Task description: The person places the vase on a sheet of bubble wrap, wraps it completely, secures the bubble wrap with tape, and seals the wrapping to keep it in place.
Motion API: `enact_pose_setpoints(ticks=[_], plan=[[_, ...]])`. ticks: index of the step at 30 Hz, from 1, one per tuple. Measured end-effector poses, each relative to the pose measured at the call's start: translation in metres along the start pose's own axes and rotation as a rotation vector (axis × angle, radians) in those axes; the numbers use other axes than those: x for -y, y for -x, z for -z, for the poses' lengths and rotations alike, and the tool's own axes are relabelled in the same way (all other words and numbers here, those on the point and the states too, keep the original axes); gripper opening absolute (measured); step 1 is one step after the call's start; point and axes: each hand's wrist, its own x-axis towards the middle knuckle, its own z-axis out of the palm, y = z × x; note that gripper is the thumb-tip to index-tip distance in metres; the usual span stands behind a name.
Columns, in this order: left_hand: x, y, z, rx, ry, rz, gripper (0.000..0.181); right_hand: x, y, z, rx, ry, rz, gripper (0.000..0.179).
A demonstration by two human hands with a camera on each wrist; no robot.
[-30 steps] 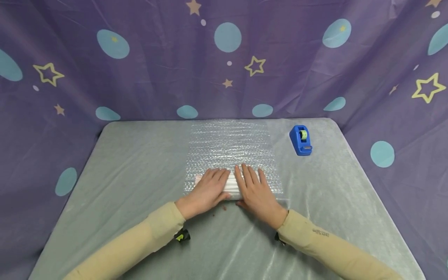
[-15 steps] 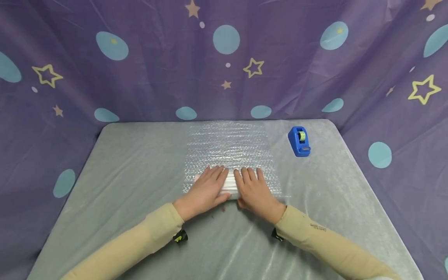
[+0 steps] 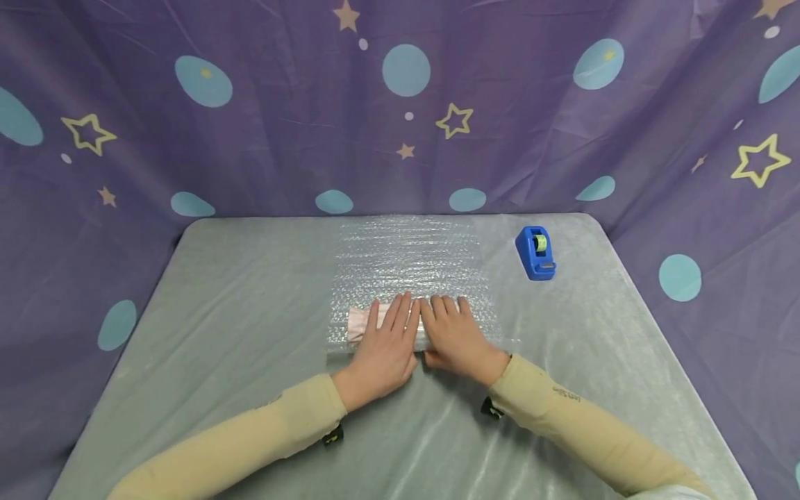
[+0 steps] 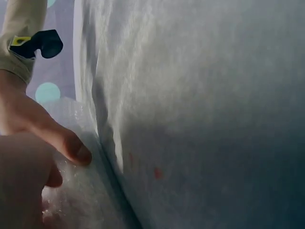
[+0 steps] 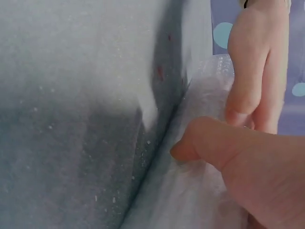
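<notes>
Here, the left grip (image 3: 382,354) lies spread over a pink bundle (image 3: 358,325) in bubble wrap (image 3: 406,257) on the table (image 3: 250,285); whether the right grip (image 3: 459,344) pinches it, I cannot tell. Lettering on the right sleeve (image 3: 594,425) is unreadable.

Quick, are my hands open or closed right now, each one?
Left hand: open, fingers straight, on the bubble wrap.
Right hand: open, resting on it too.

**Blue tape dispenser (image 3: 534,263) holds the far right**

There it sits, greenish roll (image 3: 540,243) aboard, near the back corner of the grey cloth (image 3: 250,285)! Behind it rises the purple curtain (image 3: 281,139), scattered with stars (image 3: 346,15) and pale blue dots (image 3: 406,70). And look, small red specks (image 5: 160,73) on that cloth!
</notes>
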Motion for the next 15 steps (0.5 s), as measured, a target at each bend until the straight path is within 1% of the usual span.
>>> enact_pose_setpoints(ticks=[2, 5, 8, 11, 15], plan=[[0.001, -0.001, -0.002, 0.020, 0.001, 0.001, 0.084, -0.001, -0.001, 0.001, 0.015, -0.026, 0.000, 0.090], [0.003, -0.002, -0.004, 0.037, -0.001, -0.005, 0.092, -0.003, -0.003, 0.004, 0.063, -0.061, -0.006, 0.089], [0.004, -0.003, -0.007, 0.026, -0.009, -0.010, 0.104, -0.005, -0.004, 0.007, 0.112, -0.084, -0.009, 0.090], [0.004, -0.003, -0.007, 0.000, -0.035, 0.004, 0.117, -0.006, -0.005, 0.012, 0.147, -0.109, -0.009, 0.093], [0.004, -0.005, -0.008, -0.037, -0.075, 0.040, 0.121, -0.006, -0.005, 0.017, 0.172, -0.173, -0.019, 0.095]])
